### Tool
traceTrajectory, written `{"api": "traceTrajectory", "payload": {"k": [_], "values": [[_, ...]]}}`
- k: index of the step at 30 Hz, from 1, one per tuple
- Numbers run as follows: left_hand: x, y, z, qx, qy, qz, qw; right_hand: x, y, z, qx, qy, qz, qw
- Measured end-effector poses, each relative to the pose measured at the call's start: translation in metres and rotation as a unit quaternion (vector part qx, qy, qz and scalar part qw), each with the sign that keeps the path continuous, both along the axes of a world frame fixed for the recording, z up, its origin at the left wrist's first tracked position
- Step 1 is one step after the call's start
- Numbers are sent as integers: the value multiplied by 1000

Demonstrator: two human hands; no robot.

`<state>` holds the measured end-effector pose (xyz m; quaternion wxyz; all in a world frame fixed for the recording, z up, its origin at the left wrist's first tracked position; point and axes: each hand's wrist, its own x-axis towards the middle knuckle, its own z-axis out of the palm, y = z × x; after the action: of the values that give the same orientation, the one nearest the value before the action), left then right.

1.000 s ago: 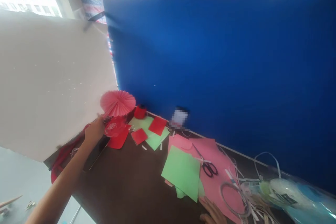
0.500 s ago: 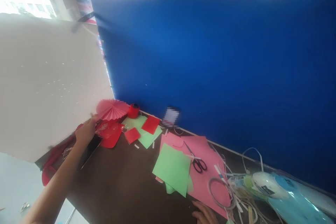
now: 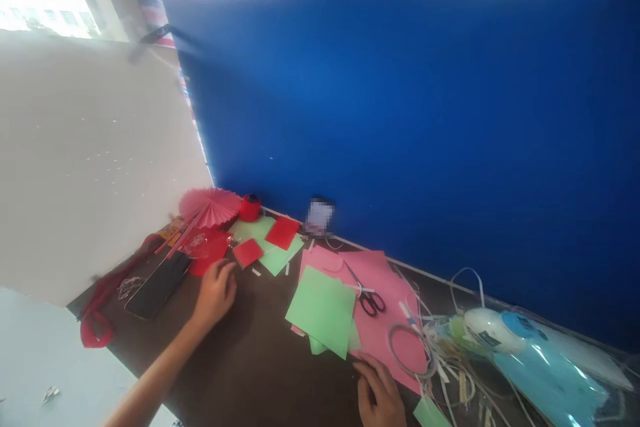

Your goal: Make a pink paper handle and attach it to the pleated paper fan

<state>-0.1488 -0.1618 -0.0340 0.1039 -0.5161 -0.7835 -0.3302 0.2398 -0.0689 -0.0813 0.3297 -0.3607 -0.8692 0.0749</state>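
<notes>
My left hand is over the dark table, just in front of the red paper piece and right of a black phone. Its fingers are loosely bent and apart, with nothing visible in them. At the table's near side, my right hand rests with fingers spread beside the pink sheets, holding nothing. Green square paper lies just beyond it. Black-handled scissors lie on the pink sheets. A pink pleated paper fan stands at the back left corner.
A red spool and small red squares sit near the back edge. To the right lie a grey ring, tangled white strips and blue plastic packaging. A blue panel closes off the back, a white one the left.
My left hand has drawn back from beside the fan, rightward and nearer, uncovering the phone and the fan's sticks. My right hand has come further into view. The view has shifted slightly.
</notes>
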Motion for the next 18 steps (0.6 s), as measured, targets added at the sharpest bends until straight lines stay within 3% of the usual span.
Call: {"api": "traceTrajectory", "payload": {"k": [4, 8, 12, 18], "values": [[62, 16, -12, -61, -92, -134, 985, -28, 2, 12, -57, -36, -9, 998], [99, 25, -6, -95, -67, -222, 968, -49, 1, 10, -103, -58, -6, 993], [112, 26, -2, -164, 4, -314, 935, -61, -6, 8, -122, -68, 52, 989], [106, 30, -19, -211, 63, -311, 924, -65, -18, 18, -142, -79, 83, 983]]}}
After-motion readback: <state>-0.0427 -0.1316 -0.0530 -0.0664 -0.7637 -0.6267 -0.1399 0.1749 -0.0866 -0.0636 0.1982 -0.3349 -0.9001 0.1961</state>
